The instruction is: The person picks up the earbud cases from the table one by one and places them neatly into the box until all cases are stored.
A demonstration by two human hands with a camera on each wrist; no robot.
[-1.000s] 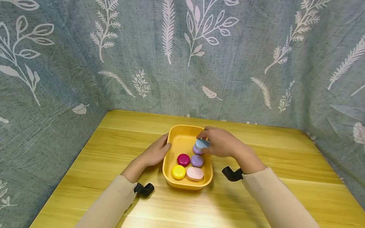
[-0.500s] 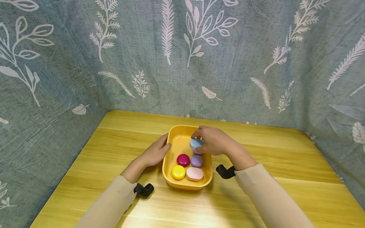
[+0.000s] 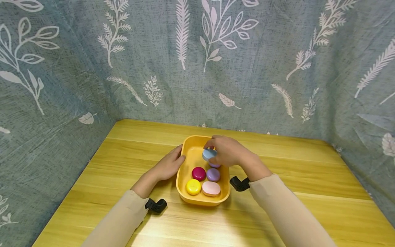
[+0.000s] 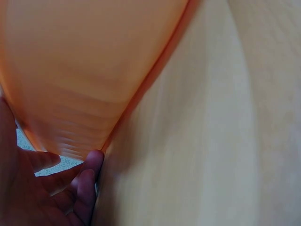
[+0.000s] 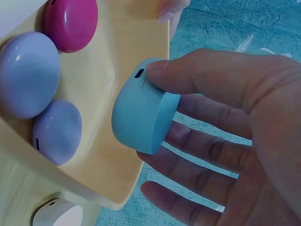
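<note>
My right hand (image 3: 231,151) holds a light blue earbud case (image 3: 208,154) over the far half of a yellow plastic bin (image 3: 200,201). In the right wrist view the thumb presses one end of the case (image 5: 141,110), beside its small port slot, with the fingers behind it. My left hand (image 3: 168,165) grips the bin's left wall, thumb at the rim and fingers along the outside. Inside lie a magenta case (image 3: 199,174), a purple case (image 3: 213,174), a yellow case (image 3: 193,187) and a pink case (image 3: 211,188). Another purple case (image 3: 214,165) is partly hidden under the right hand.
A white case (image 5: 61,214) stands on the table outside the bin, seen in the right wrist view. The wooden table (image 3: 123,147) ends at a grey-blue leaf-patterned curtain (image 3: 172,92) behind and at both sides.
My right hand has carried the light blue case leftward from the bin's right side toward its middle. The left hand and the bin have stayed in place.
</note>
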